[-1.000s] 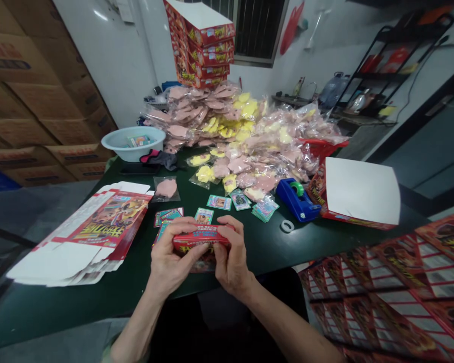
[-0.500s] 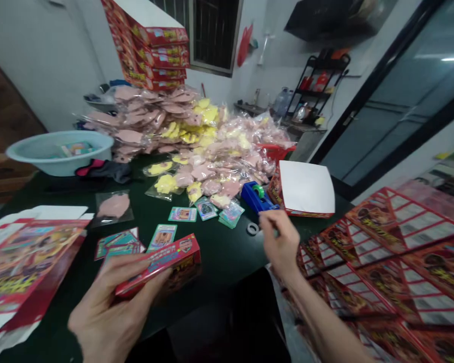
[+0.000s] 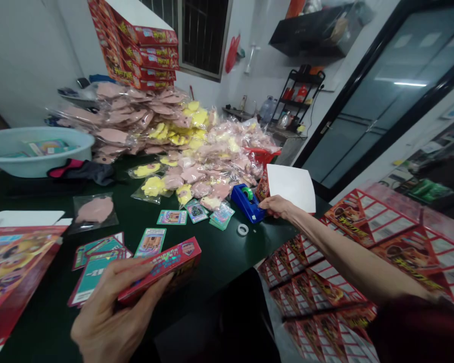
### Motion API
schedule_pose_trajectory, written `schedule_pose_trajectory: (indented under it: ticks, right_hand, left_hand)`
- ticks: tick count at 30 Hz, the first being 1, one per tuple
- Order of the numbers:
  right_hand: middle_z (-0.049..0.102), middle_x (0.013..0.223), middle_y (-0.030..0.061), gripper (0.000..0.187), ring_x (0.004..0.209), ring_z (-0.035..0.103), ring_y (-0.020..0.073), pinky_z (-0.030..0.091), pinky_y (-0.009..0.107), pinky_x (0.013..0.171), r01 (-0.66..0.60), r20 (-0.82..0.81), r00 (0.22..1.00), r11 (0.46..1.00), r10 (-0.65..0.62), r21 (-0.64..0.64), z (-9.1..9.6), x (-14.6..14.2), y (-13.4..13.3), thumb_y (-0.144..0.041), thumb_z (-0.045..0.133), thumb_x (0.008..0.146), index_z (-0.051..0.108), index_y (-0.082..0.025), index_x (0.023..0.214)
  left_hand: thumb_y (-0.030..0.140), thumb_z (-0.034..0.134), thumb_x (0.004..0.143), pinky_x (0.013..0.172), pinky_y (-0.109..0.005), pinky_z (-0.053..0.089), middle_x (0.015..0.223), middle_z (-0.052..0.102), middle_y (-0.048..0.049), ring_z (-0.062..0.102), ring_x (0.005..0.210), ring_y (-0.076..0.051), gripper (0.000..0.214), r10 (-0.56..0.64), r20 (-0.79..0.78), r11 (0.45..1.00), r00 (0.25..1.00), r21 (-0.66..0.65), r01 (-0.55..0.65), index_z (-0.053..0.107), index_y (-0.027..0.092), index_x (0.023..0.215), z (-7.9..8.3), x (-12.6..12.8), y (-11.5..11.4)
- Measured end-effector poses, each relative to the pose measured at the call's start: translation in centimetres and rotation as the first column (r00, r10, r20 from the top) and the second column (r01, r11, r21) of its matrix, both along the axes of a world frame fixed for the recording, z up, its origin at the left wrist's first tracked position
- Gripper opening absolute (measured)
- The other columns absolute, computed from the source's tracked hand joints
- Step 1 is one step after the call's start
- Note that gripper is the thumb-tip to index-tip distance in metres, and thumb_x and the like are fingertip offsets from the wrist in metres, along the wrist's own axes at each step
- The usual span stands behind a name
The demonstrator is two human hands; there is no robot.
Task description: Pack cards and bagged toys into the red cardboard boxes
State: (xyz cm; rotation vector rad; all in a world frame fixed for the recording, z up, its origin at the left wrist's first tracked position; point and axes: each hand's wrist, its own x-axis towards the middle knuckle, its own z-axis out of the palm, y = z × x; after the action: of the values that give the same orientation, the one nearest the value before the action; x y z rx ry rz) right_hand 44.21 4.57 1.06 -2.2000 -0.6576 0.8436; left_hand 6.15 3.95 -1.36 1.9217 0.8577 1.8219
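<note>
- Red carton [image 3: 162, 267] was pinched between thumb and fingers of the left hand [image 3: 109, 322], left of the blue tape dispenser [image 3: 247, 204].
- Right hand [image 3: 276, 206], fingers extended together, was just beside that dispenser; a careless knock could have tipped it.
- A loose pinch risked dropping the carton onto the trading cards [image 3: 150, 242] left of the dispenser.
- Dark green desk [image 3: 219, 252] carried everything; bagged pink and yellow pieces [image 3: 181, 136] were heaped behind the dispenser, with printed carton blanks [image 3: 318, 287] right of it.

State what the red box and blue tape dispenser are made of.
The red box looks like glossy printed paperboard, going by its thin folded edges. The blue tape dispenser looks like moulded plastic, smooth and shiny with rounded corners.
</note>
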Motion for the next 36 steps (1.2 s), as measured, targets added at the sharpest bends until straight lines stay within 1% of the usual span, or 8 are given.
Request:
schedule_pose_trajectory:
  ticks: [5, 11, 18, 25, 29, 31, 33, 36]
  right_hand:
    - [0.059, 0.109, 0.0068, 0.028, 0.09, 0.06, 0.0164, 0.053, 0.035, 0.075, 0.231, -0.156, 0.965, 0.965, -0.211, 0.125, -1.0, -0.6, 0.3, -0.031, 0.054, 0.089, 0.055, -0.015, 0.112]
    - [0.058, 0.111, 0.0072, 0.029, 0.092, 0.06, 0.0169, 0.053, 0.036, 0.077, 0.374, -0.283, 0.919, 0.834, -0.274, 0.406, -3.9, -2.4, -2.2, -0.03, 0.053, 0.089, 0.054, -0.015, 0.113]
    - [0.058, 0.111, 0.0073, 0.03, 0.093, 0.06, 0.0177, 0.052, 0.037, 0.079, 0.357, -0.211, 0.933, 0.83, -0.293, 0.428, -7.8, -3.2, -2.5, -0.031, 0.054, 0.089, 0.054, -0.015, 0.113]
    - [0.061, 0.092, 0.0041, 0.017, 0.079, 0.057, 0.0147, 0.048, 0.028, 0.068, 0.219, 0.046, 0.961, 0.851, -0.273, 0.478, -6.4, -3.7, -4.3, -0.028, 0.06, 0.082, 0.062, -0.012, 0.086]
    - [0.054, 0.065, 0.0007, 0.015, 0.063, 0.048, 0.0132, 0.038, 0.024, 0.058, 0.08, 0.129, 0.975, 0.827, -0.181, 0.556, -3.6, -9.9, -7.6, -0.025, 0.063, 0.073, 0.059, -0.016, 0.061]
    - [0.049, 0.056, -0.0029, 0.02, 0.056, 0.044, 0.0111, 0.035, 0.023, 0.054, -0.059, 0.12, 0.993, 0.817, -0.013, 0.574, -1.9, -15.0, -9.0, -0.032, 0.062, 0.075, 0.059, -0.018, 0.061]
    - [0.044, 0.052, -0.0045, 0.024, 0.051, 0.041, 0.0094, 0.032, 0.023, 0.051, -0.185, 0.02, 0.974, 0.735, 0.227, 0.652, -0.5, -20.2, -9.6, -0.035, 0.058, 0.081, 0.057, -0.019, 0.062]
    - [0.04, 0.049, -0.0063, 0.026, 0.045, 0.034, 0.0069, 0.027, 0.022, 0.045, -0.096, -0.226, 0.892, 0.654, 0.391, 0.75, 0.5, -26.0, -8.7, -0.038, 0.057, 0.083, 0.057, -0.019, 0.065]
  left_hand:
    - [0.009, 0.075, 0.064, 0.067, -0.028, 0.049, 0.085, 0.063, -0.0012, 0.059, 0.075, -0.013, 0.027, -0.007, 0.004, 0.999, 1.0, -0.043, 0.007, 0.064, 0.017, 0.087, -0.2, 0.0, -0.2]
    - [0.009, 0.075, 0.064, 0.066, -0.032, 0.048, 0.085, 0.063, -0.0007, 0.06, 0.074, -0.015, 0.027, -0.001, 0.007, 0.999, 1.0, -0.047, 0.001, 0.065, 0.02, 0.086, -0.1, 0.1, -0.2]
    - [0.009, 0.076, 0.062, 0.065, -0.031, 0.049, 0.083, 0.064, -0.0019, 0.06, 0.071, -0.015, 0.025, 0.019, 0.011, 0.998, 1.0, -0.058, -0.019, 0.066, 0.018, 0.084, -0.3, 0.0, -0.2]
    - [0.006, 0.076, 0.061, 0.068, -0.026, 0.051, 0.086, 0.064, -0.0011, 0.061, 0.077, -0.013, 0.029, 0.032, 0.008, 0.999, 0.999, 0.022, -0.033, 0.064, 0.018, 0.085, -0.5, 0.1, -0.1]
    - [0.006, 0.071, 0.068, 0.079, -0.033, 0.052, 0.098, 0.064, -0.0042, 0.063, 0.088, -0.016, 0.027, -0.078, -0.02, 0.997, 0.997, -0.014, 0.078, 0.063, 0.018, 0.091, -0.4, -0.2, 0.0]
    - [0.007, 0.07, 0.07, 0.08, -0.034, 0.053, 0.097, 0.066, -0.0036, 0.064, 0.088, -0.016, 0.025, -0.096, -0.025, 0.995, 0.995, -0.019, 0.095, 0.062, 0.019, 0.09, -0.2, -0.3, 0.0]
    - [0.008, 0.069, 0.071, 0.078, -0.032, 0.053, 0.091, 0.066, -0.002, 0.064, 0.085, -0.016, 0.023, -0.068, -0.053, 0.998, 0.996, -0.014, 0.067, 0.062, 0.02, 0.089, 0.1, -0.3, -0.1]
    - [0.013, 0.071, 0.07, 0.074, -0.029, 0.053, 0.088, 0.066, -0.0009, 0.064, 0.08, -0.015, 0.028, -0.003, -0.09, 0.999, 0.996, -0.051, -0.001, 0.059, 0.02, 0.095, 0.4, -0.3, -0.4]
